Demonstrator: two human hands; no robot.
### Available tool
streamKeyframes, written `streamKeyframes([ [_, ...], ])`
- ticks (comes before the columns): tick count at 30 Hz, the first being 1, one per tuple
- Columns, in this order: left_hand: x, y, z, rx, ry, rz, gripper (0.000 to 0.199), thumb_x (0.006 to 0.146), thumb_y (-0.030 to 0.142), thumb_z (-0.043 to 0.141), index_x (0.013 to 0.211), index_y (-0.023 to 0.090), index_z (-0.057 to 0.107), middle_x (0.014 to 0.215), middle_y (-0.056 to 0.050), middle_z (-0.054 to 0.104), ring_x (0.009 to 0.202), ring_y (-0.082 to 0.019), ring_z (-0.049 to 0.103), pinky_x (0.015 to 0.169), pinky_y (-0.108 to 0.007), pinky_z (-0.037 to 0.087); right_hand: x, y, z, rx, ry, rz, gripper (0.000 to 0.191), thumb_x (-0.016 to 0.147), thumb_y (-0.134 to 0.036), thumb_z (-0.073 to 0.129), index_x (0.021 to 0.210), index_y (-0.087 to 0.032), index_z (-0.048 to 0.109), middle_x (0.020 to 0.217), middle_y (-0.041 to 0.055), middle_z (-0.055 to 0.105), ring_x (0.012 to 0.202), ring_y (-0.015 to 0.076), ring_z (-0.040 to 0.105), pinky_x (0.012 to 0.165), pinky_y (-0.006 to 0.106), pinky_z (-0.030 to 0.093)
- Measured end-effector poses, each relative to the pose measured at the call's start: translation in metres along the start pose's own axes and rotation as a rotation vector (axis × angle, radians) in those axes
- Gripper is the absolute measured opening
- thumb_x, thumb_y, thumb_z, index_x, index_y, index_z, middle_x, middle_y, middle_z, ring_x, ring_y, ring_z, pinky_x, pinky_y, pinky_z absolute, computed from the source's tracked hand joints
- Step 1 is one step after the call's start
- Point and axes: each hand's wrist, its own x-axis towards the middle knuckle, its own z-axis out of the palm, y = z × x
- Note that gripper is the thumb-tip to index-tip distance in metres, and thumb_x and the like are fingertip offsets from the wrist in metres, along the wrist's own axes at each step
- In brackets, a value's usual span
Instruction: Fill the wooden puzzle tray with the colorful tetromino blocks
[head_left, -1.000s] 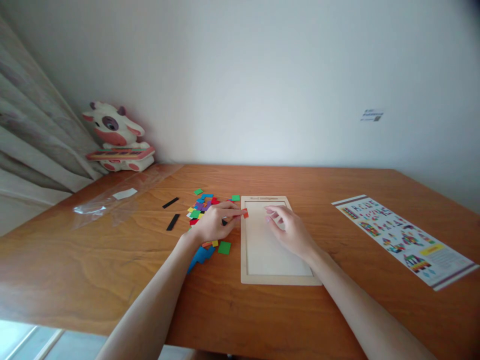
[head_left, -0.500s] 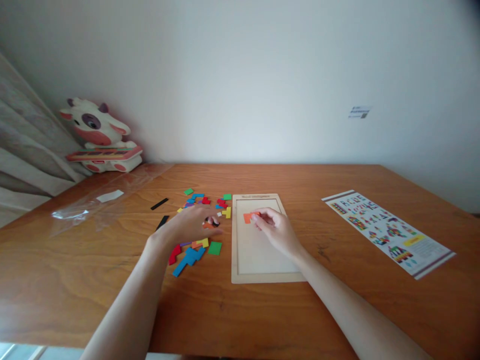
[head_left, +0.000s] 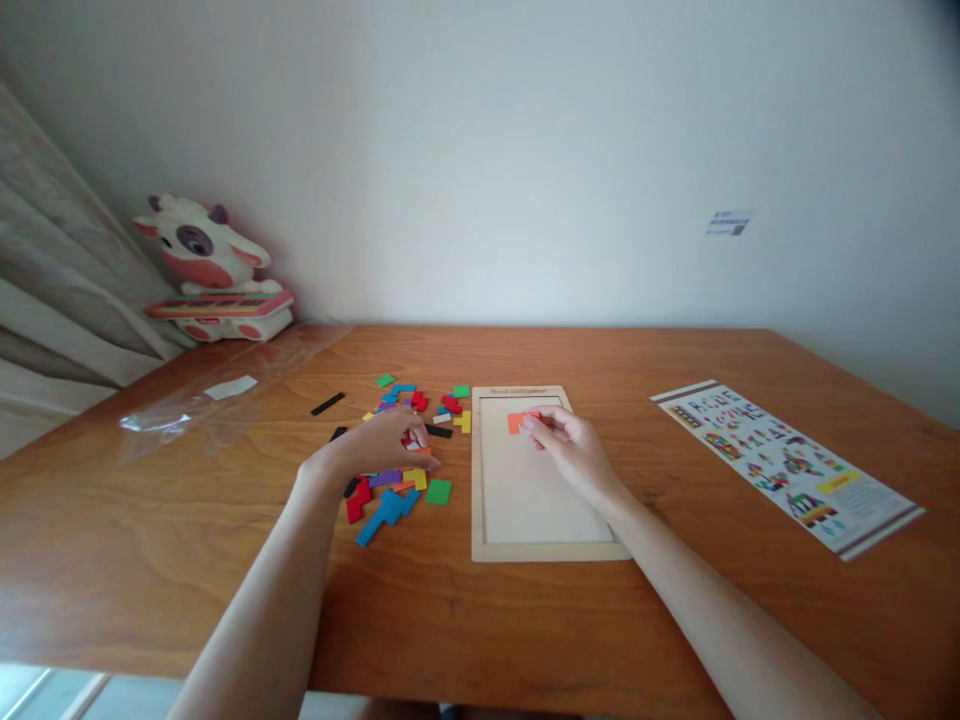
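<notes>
My right hand (head_left: 566, 445) pinches an orange puzzle piece (head_left: 516, 424) between thumb and fingertips, over the upper part of the shallow wooden tray (head_left: 478, 500). The piece's right side is hidden by the fingers. My left hand (head_left: 386, 443) hovers over loose coloured pieces left of the tray, its fingers curled and the thumb apart from them. Bits of orange and white show in that gap, seemingly on the table. Around this hand lie a green square (head_left: 439, 491), a blue piece (head_left: 388, 508), a red piece (head_left: 358, 502) and a yellow T-shaped piece (head_left: 463, 422).
A printed pattern sheet (head_left: 787, 465) lies to the right on the wooden table (head_left: 525, 630). Clear plastic wrapping (head_left: 176, 415) is spread at the left. A cow-shaped toy keyboard (head_left: 217, 275) stands at the back left against the wall. Black strips (head_left: 328, 403) lie beyond my left wrist.
My right hand has moved the orange piece slightly up and towards the tray's top edge. My left hand has shifted a little over the pile, uncovering a black strip. The view has swung slightly left.
</notes>
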Motion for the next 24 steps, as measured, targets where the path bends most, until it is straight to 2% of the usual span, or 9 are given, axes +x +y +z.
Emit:
streamKeyframes([
  [6,0.000,0.006,0.000,-0.052,0.027,-0.018,0.036,0.069,0.054,0.072,0.077,0.020,0.064,0.075,-0.002,0.068,0.070,-0.019,0.062,0.060,-0.026,0.040,0.004,0.003,-0.003,0.135,0.099,0.090,0.036,0.067,-0.044,0.077,0.090,-0.017,0.070,0.083,0.0057,0.070,0.075,0.0171,0.060,0.070,0.031,0.046],
  [10,0.004,0.016,0.001,-0.128,0.197,0.010,0.033,0.069,0.052,0.073,0.074,0.020,0.067,0.071,0.000,0.067,0.067,-0.016,0.060,0.058,-0.024,0.039,0.006,0.001,-0.003,0.277,0.138,0.118,0.030,0.062,-0.038,0.081,0.082,-0.018,0.071,0.081,0.0043,0.070,0.076,0.0158,0.058,0.070,0.030,0.043],
  [13,0.011,0.027,0.011,-0.335,0.286,0.012,0.037,0.071,0.055,0.073,0.079,0.018,0.071,0.068,-0.001,0.067,0.061,-0.014,0.058,0.053,-0.022,0.039,0.007,0.000,-0.002,0.371,0.151,0.159,0.031,0.057,-0.036,0.085,0.078,-0.019,0.070,0.079,0.0032,0.069,0.074,0.0146,0.058,0.068,0.029,0.043],
  [15,0.017,0.036,0.022,-0.531,0.314,0.004,0.040,0.073,0.056,0.071,0.081,0.016,0.072,0.068,-0.002,0.068,0.059,-0.013,0.059,0.051,-0.021,0.041,0.007,-0.001,-0.002,0.435,0.150,0.189,0.036,0.054,-0.032,0.088,0.082,-0.019,0.070,0.081,0.0023,0.069,0.074,0.0141,0.059,0.068,0.029,0.044],
  [17,0.023,0.045,0.035,-0.704,0.327,0.011,0.042,0.075,0.056,0.070,0.085,0.016,0.073,0.073,-0.002,0.070,0.062,-0.013,0.061,0.055,-0.022,0.046,0.006,-0.002,-0.001,0.490,0.125,0.215,0.043,0.051,-0.028,0.090,0.088,-0.020,0.070,0.084,0.0014,0.070,0.075,0.0135,0.060,0.070,0.028,0.046],
  [20,0.031,0.054,0.051,-0.871,0.283,0.043,0.045,0.074,0.055,0.072,0.096,0.015,0.074,0.084,-0.005,0.074,0.070,-0.015,0.066,0.066,-0.024,0.052,0.004,-0.003,-0.001,0.526,0.076,0.244,0.044,0.051,-0.027,0.090,0.091,-0.020,0.071,0.084,0.0011,0.070,0.076,0.0130,0.062,0.073,0.029,0.049],
  [24,0.034,0.054,0.062,-0.866,0.262,0.069,0.043,0.077,0.053,0.071,0.100,0.017,0.076,0.096,-0.007,0.075,0.083,-0.018,0.068,0.078,-0.027,0.052,0.002,-0.005,-0.001,0.508,0.077,0.275,0.038,0.054,-0.030,0.090,0.086,-0.019,0.072,0.085,0.0018,0.071,0.075,0.0127,0.063,0.070,0.027,0.051],
])
